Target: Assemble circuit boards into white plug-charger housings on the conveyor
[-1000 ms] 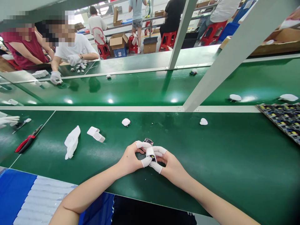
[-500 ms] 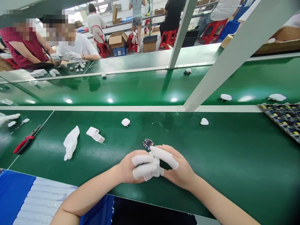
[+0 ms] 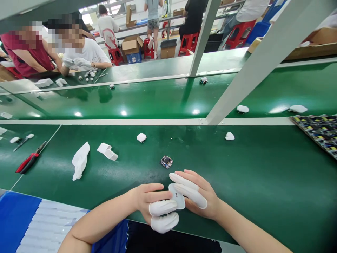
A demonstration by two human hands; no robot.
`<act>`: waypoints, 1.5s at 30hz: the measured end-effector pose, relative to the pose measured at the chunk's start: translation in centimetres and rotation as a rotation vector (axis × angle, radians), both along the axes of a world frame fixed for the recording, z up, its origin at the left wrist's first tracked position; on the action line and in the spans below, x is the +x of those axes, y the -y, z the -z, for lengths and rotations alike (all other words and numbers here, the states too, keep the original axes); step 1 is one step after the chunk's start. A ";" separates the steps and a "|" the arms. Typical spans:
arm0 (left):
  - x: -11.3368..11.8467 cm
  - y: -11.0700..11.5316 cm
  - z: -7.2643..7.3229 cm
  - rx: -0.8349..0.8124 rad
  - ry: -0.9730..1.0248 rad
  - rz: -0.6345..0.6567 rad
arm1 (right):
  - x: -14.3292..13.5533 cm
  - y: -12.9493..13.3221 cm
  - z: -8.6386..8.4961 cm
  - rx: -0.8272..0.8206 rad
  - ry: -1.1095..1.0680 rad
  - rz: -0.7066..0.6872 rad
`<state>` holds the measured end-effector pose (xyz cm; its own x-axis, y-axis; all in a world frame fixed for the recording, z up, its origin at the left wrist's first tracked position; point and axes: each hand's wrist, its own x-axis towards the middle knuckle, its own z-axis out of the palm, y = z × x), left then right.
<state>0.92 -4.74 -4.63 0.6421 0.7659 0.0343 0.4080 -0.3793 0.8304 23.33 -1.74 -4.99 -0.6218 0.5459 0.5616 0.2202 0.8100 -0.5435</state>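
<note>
Between my hands, over the front part of the green table, is a small white case [image 3: 177,197] with a slot in its face. My left hand [image 3: 158,205], with white covers on some fingers, grips its left side. The covered fingers of my right hand [image 3: 197,193] close on its right side. Just beyond my hands lies a small circuit board [image 3: 166,161]. Farther back sits a rounded white piece [image 3: 141,137]; another white piece [image 3: 230,136] is to the right. Two white shells [image 3: 107,151] and a crumpled white glove [image 3: 80,161] lie to the left.
Red-handled pliers [image 3: 31,161] lie at the left. A tray of circuit boards [image 3: 316,131] stands at the right edge. Behind a white rail [image 3: 131,122], white pieces sit on a green belt [image 3: 158,98]. A slanted post [image 3: 252,66] rises from the rail. Several people are beyond.
Both hands have moved nearer to me and away from the circuit board, with the case turned so its slotted face shows. White pieces on the far belt have shifted left.
</note>
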 end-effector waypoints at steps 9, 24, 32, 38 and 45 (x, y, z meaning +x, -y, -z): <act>2.4 0.0 -1.9 0.459 0.440 -0.281 | -1.5 0.4 -2.6 -0.295 -0.039 0.062; 1.0 -12.9 -2.8 -0.147 0.441 -0.884 | -1.0 -0.4 -2.0 -0.421 0.246 0.306; -4.1 -25.0 -3.5 -0.044 0.032 -1.197 | -1.7 0.5 -1.8 -0.293 0.368 0.224; -6.3 -24.9 -3.1 0.033 -0.194 -1.249 | -1.6 0.1 -1.4 -0.183 0.336 0.268; -6.4 -17.7 -2.5 0.166 -0.290 -0.948 | -2.0 0.0 0.1 -0.101 0.366 0.267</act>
<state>-5.53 12.97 -2.10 -0.2295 0.9651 0.1265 0.7798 0.1045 0.6172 21.33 -1.72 -5.08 -0.5992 0.7546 0.2676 0.6061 0.6459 -0.4642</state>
